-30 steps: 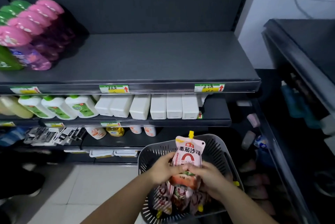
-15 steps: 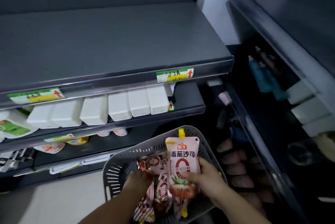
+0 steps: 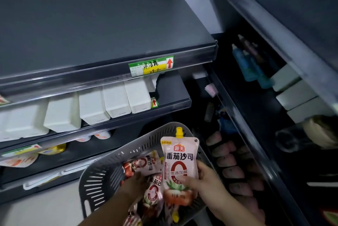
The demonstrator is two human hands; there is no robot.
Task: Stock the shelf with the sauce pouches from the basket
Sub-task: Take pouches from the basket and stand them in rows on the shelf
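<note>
One sauce pouch (image 3: 180, 167) stands spout-up over the basket (image 3: 102, 176), gripped low by the right hand (image 3: 206, 183), seemingly ready for the shelf (image 3: 91, 33) above. The left hand (image 3: 136, 184) reaches among other pouches (image 3: 144, 163), grip unclear.

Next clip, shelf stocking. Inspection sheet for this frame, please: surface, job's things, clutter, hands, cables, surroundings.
Surface: grey top shelf, no pouch on it in view; price label on its front edge.
Job's things: one sauce pouch held upright, yellow cap up, over the grey basket; more pouches lying inside.
Clutter: nothing seen.
Hands: right hand grips the upright pouch's lower part; left hand reaches among the basket pouches, grip unclear.
Cables: nothing seen.
Surroundings: white boxes on the shelf below; blue bottles on the side rack to the right.
</note>
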